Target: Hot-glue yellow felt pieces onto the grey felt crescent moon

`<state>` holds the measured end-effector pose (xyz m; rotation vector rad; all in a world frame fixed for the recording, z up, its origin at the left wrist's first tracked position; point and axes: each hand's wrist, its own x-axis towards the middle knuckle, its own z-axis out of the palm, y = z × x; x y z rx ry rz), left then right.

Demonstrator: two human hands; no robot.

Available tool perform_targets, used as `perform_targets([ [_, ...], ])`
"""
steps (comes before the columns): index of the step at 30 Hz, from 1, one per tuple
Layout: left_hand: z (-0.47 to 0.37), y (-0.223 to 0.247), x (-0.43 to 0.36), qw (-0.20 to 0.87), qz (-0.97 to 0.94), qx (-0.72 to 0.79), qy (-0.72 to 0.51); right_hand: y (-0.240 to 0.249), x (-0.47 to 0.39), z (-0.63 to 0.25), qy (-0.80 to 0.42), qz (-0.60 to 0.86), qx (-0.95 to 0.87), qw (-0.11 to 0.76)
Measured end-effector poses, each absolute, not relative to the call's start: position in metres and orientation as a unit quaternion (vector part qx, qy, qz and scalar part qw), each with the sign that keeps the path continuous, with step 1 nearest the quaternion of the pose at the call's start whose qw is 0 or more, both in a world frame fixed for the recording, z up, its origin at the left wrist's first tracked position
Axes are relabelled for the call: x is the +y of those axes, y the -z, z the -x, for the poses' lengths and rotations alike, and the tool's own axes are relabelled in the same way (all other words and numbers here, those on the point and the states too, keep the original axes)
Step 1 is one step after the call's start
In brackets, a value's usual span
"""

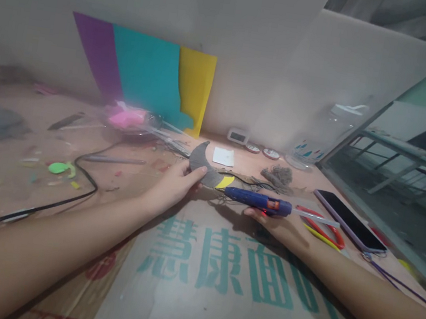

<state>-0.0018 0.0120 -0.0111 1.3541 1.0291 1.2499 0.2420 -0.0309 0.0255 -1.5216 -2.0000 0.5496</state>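
Note:
In my left hand (pixel 180 181) is a grey crescent-shaped piece (pixel 206 166), pinched between thumb and fingers. A small yellow patch (pixel 225 182) shows at its lower right end. My right hand (pixel 268 221) grips a blue hot glue gun (pixel 257 201) from below, with most of the fingers hidden. The gun's nozzle points left and reaches the yellow patch; whether it touches cannot be told. A clear glue stick (pixel 314 216) sticks out of the gun's back. Under both hands lies a plastic sheet with large green characters (pixel 232 261).
Red-handled scissors (pixel 330 231) and a phone (pixel 350 220) lie at the right. Behind are grey yarn (pixel 277 176), a white card (pixel 223 156), a small digital clock (pixel 238 135) and a clear bottle (pixel 316 137). A black cable (pixel 85 196) crosses the left side among scraps. Coloured sheets (pixel 146 69) lean on the wall.

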Motion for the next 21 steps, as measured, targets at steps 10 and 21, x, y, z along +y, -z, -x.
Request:
perform_targets([
  [10,0.0029,0.0142,0.0140,0.494,-0.564,0.420,-0.512,-0.0185,-0.0284,-0.2469,-0.173,0.561,-0.762,0.274],
  [21,0.0027,0.0144,0.0151,0.488,-0.568,0.424,-0.509,-0.0186,-0.0284,-0.2458,-0.182,0.547,-0.767,0.282],
])
